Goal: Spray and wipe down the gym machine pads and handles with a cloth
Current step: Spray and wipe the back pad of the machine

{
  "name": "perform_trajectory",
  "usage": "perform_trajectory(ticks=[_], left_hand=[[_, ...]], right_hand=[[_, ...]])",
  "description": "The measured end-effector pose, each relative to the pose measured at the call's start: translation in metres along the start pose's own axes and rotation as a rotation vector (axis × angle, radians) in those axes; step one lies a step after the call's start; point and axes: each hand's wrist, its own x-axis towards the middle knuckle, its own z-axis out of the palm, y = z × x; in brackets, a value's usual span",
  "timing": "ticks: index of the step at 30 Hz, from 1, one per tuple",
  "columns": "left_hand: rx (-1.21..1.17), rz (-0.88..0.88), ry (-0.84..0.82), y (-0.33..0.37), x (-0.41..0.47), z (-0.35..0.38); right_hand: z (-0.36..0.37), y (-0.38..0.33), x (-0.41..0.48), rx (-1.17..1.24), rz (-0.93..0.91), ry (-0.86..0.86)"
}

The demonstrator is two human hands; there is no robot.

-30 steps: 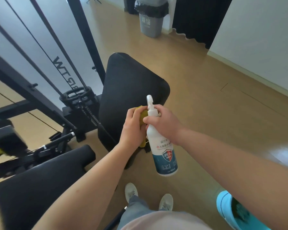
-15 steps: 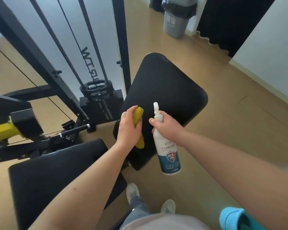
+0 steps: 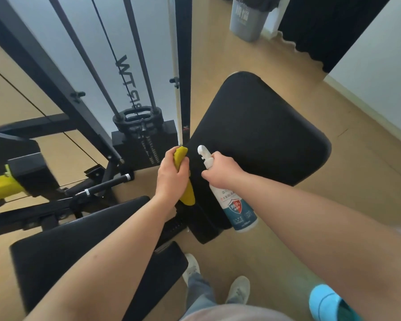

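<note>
From the head camera, the left grip (image 3: 171, 177) was curled round the yellow cloth (image 3: 187, 196) and the right grip (image 3: 220, 169) clasped the spray bottle (image 3: 237, 206), both over the black pad (image 3: 264, 135), so spraying seemed the step in hand, needing the nozzle turned onto that pad.

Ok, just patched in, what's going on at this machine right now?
A person stands over the black pad. The left hand grips a yellow cloth at the pad's edge. The right hand holds a white spray bottle by its neck, nozzle beside the cloth. No wet patch shows on the pad.
</note>
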Motion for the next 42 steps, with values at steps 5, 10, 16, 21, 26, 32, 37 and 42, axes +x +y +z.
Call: perform_trajectory(ticks=[5, 10, 16, 21, 26, 32, 37, 42], left_hand=[[-0.027, -0.012, -0.019, -0.003, 0.016, -0.004], [-0.026, -0.03, -0.037, -0.008, 0.019, -0.002], [-0.026, -0.064, -0.047, -0.006, 0.002, 0.009], [-0.048, -0.063, -0.058, -0.01, -0.019, 0.015], [-0.031, -0.063, -0.06, -0.009, -0.042, 0.021], [-0.026, -0.057, -0.078, 0.001, -0.067, 0.032], [-0.043, -0.05, -0.064, 0.01, -0.088, 0.036], [-0.058, -0.048, -0.065, 0.015, -0.113, 0.04]], right_hand=[[0.002, -0.018, 0.013, -0.016, 0.016, 0.078], [0.008, -0.015, 0.003, -0.02, 0.038, 0.013], [0.016, 0.005, -0.021, 0.104, 0.063, 0.034], [0.016, 0.03, -0.044, 0.162, 0.041, 0.042], [0.021, 0.057, -0.068, 0.177, -0.016, 0.027], [0.027, 0.085, -0.091, 0.134, -0.052, 0.053], [0.033, 0.107, -0.112, 0.151, -0.059, 0.049], [0.044, 0.129, -0.131, 0.206, -0.062, 0.044]])
